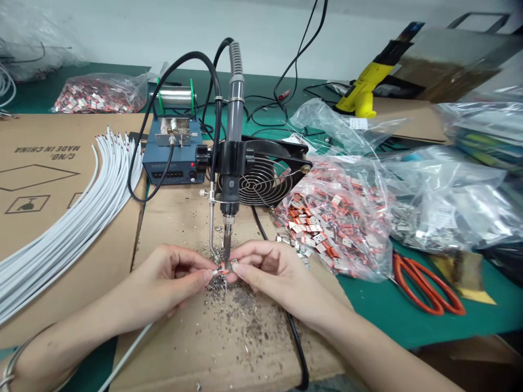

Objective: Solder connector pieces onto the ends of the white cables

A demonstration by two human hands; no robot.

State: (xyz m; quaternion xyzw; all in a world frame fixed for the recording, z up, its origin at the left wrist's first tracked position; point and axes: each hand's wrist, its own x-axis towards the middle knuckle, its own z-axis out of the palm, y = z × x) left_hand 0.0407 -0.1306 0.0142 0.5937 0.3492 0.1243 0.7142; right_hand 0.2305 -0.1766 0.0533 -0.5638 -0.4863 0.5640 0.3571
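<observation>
Tightly pinched, a tiny orange-silver metal terminal (222, 270) between left hand (163, 280) and right hand (269, 275).

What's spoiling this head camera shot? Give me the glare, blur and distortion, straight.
In the head view, glare shines off the clear plastic bag; the yellow tool near the top edge looks stretched by wide-angle distortion; the left hand, right hand and small terminal between them look fairly sharp under even light.

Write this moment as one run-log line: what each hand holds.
left hand: white wire | right hand: orange-and-metal terminal | both beneath soldering iron tip
</observation>
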